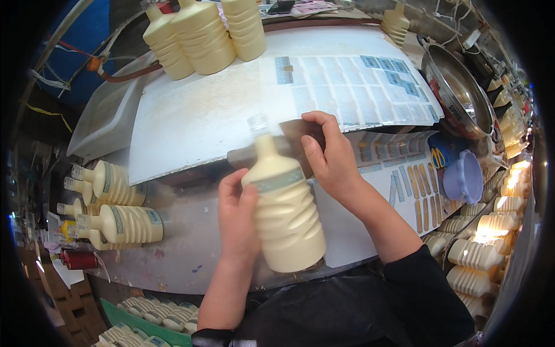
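Note:
My left hand (238, 217) is closed round the left side of a cream ribbed bottle (289, 222) with a clear threaded neck. The bottle stands slightly tilted, and a blue-grey label strip (277, 181) crosses its shoulder. In my right hand (330, 156), thumb and fingers pinch a dark brown flat piece (292, 134) just beyond the bottle's shoulder; its exact kind cannot be made out. Past my hands, a sheet of pale blue labels (329, 92) lies on a white board (191, 127).
Several cream bottles (205, 37) stand at the far left of the board; others (136, 224) lie at the left. Brown and blue strips (422, 199) are on paper at the right, near yellow scissors (437, 157), a lilac tub (463, 178) and a metal pan (457, 87).

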The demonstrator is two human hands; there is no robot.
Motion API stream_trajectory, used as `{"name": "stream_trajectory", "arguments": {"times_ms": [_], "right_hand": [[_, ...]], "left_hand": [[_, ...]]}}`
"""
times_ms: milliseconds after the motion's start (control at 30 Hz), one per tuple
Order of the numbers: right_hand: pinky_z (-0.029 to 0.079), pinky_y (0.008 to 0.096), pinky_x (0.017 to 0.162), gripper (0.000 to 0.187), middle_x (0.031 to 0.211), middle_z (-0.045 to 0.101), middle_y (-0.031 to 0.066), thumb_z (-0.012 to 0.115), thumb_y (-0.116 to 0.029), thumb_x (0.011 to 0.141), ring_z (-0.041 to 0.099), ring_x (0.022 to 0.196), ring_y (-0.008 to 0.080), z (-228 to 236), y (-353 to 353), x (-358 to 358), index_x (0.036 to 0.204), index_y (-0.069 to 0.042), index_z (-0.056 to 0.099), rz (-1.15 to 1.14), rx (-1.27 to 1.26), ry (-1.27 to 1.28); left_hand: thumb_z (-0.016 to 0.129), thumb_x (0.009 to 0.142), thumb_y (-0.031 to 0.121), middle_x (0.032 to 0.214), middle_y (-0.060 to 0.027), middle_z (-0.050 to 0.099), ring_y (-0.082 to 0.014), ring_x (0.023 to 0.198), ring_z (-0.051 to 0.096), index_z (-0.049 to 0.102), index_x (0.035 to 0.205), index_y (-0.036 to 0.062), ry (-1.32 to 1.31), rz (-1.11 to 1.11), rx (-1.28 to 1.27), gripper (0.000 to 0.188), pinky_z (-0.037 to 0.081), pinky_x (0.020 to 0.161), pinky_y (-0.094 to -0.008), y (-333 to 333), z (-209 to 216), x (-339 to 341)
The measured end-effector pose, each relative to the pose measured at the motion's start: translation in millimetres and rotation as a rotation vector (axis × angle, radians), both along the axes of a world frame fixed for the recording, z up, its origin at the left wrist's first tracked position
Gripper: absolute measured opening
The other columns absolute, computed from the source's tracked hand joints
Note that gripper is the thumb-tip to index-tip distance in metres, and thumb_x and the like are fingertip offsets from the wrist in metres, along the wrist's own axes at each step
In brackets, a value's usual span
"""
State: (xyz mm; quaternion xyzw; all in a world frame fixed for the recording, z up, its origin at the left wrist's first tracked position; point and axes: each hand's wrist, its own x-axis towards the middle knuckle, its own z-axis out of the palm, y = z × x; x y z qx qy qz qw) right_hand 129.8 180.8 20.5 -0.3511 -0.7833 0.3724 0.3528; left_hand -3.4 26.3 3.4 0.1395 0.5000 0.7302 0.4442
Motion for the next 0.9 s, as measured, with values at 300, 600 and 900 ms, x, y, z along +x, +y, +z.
{"name": "stream_trajectory", "arguments": {"times_ms": [300,600,900], "right_hand": [[0.047,0.0338,0.097,0.035,0.119,0.057,0.0166,0.049,-0.003,0.1,0.058,0.11,0.0198,42,-25,-12,0.134,0.001,0.044,0.11,-0.122,0.091],[0.048,0.0505,0.089,0.035,0.121,0.052,0.0229,0.047,-0.005,0.098,0.059,0.103,0.045,53,-52,-44,0.133,-0.003,0.046,0.145,0.186,-0.068],[0.05,0.0513,0.088,0.038,0.12,0.052,0.0237,0.051,-0.007,0.095,0.06,0.1,0.0463,62,-51,-44,0.132,-0.004,0.046,0.101,0.225,-0.207]], "left_hand": [[0.067,0.089,0.006,0.148,-0.0186,0.041,-0.0262,0.135,0.047,0.018,0.156,-0.0005,0.248,-0.159,-0.022,0.082,0.04,0.115,-0.041,-20,-5,13],[0.082,0.082,0.016,0.143,-0.023,0.039,-0.0352,0.133,0.045,0.028,0.151,-0.004,0.69,-0.068,-0.255,0.09,0.04,0.112,-0.0447,-15,8,31],[0.084,0.082,0.019,0.138,-0.0239,0.041,-0.0392,0.13,0.046,0.03,0.149,-0.0047,0.693,-0.057,-0.23,0.089,0.039,0.111,-0.0467,-16,15,33]]}}
